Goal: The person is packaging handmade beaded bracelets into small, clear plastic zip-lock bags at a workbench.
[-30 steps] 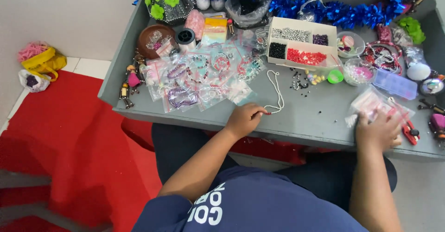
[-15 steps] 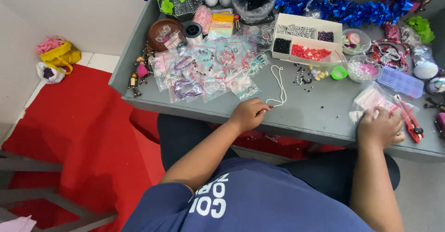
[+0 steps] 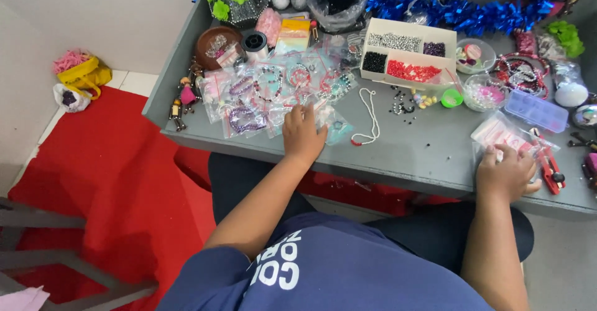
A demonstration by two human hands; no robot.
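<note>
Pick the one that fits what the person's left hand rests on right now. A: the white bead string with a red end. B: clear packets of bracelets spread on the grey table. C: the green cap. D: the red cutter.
B: the left hand lies flat on the clear packets of bracelets on the grey table, while the white bead string lies apart beside it.
</note>
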